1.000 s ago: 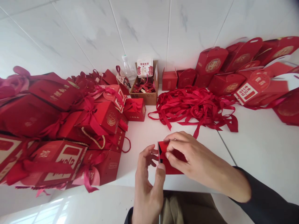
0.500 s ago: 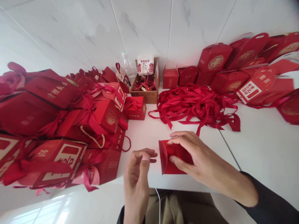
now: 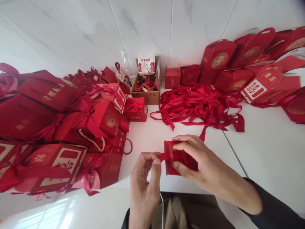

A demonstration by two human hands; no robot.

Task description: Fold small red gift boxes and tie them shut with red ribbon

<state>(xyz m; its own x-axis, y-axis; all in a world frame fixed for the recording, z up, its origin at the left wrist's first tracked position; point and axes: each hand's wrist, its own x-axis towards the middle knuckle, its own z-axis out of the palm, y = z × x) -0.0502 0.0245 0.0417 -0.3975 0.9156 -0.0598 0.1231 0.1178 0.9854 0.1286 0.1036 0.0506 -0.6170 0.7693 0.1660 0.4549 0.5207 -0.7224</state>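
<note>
A small red gift box (image 3: 168, 158), open at the top, lies near the table's front edge. My left hand (image 3: 145, 178) pinches the end of a red ribbon (image 3: 164, 156) that comes out through the box's left flap. Over the box is my right hand (image 3: 200, 159), its thumb and fingers reaching into the opening and gripping the box from the right. Its fingertips are partly hidden inside, so what they touch there is not clear. Behind the box lies a tangled heap of red ribbons (image 3: 197, 106).
Finished-looking red boxes with bows (image 3: 105, 117) are stacked on the left. More red boxes (image 3: 218, 60) stand along the tiled wall at the back right. A cardboard carton (image 3: 149, 97) with cards and a clear plastic bottle (image 3: 127, 65) are at the back. A white cable (image 3: 162, 206) hangs below the table edge.
My left hand has moved right to the box's flap and now pinches the ribbon end, which shows outside the flap. My right hand stays at the box, which has shifted slightly.
</note>
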